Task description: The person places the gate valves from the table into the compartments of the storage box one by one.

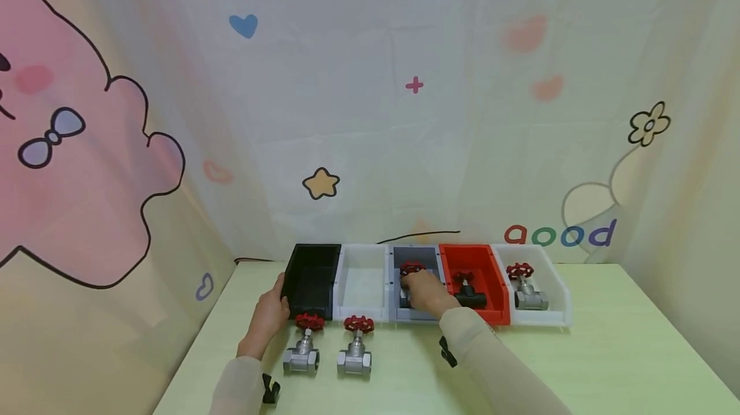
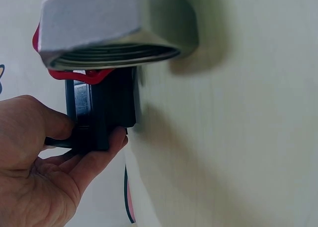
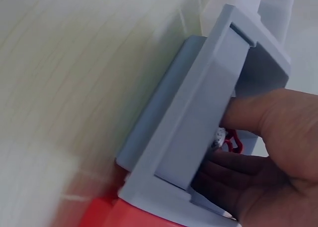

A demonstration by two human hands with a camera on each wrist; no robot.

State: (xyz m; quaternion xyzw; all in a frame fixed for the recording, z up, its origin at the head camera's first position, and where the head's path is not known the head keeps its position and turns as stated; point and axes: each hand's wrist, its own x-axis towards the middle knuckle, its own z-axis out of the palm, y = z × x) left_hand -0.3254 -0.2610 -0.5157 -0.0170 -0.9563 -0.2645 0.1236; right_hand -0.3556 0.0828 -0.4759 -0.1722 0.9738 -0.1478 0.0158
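My left hand (image 1: pixel 267 317) grips the left side of a black bin (image 1: pixel 312 281) at the row's left end; in the left wrist view its thumb and fingers pinch the bin's edge. My right hand (image 1: pixel 426 293) reaches into the grey bin (image 1: pixel 417 254) and holds a metal gate valve with a red handwheel (image 1: pixel 412 266). The right wrist view shows thumb and fingers on either side of that valve, whose body is mostly hidden by the bin wall and hand. Two more red-wheeled gate valves stand on the table, one valve (image 1: pixel 301 360) before the black bin, another valve (image 1: pixel 354 362) to its right.
A white bin (image 1: pixel 363 280) sits between the black and grey ones. Right of the grey bin, a red bin (image 1: pixel 469 256) holds a black-bodied valve (image 1: pixel 471 300), and another white bin (image 1: pixel 556 290) holds a metal valve (image 1: pixel 530 300). A printed curtain (image 1: pixel 358 119) hangs behind.
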